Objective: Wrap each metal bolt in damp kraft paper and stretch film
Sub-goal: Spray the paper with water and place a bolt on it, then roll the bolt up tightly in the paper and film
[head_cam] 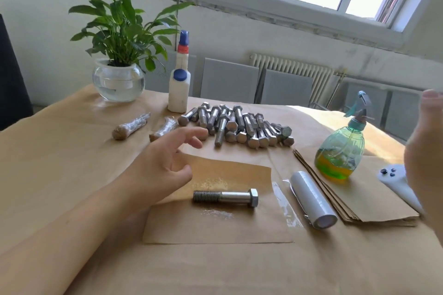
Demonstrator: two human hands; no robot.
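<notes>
One metal bolt (225,197) lies on a damp sheet of kraft paper (215,223), head to the right, with wet patches around it. My left hand (165,158) hovers over the sheet's far left corner, fingers spread and relaxed, holding nothing. My right hand (424,151) is raised at the right edge of the view, fingers straight and holding nothing. A roll of stretch film (312,197) lies right of the sheet. A heap of several bare bolts (237,124) lies behind. Two wrapped bolts (130,126) (164,128) lie to its left.
A green spray bottle (341,151) stands on a stack of kraft sheets (374,201) at the right. A white controller (395,179) lies beside it. A white bottle (179,88) and a plant in a glass bowl (118,81) stand at the back.
</notes>
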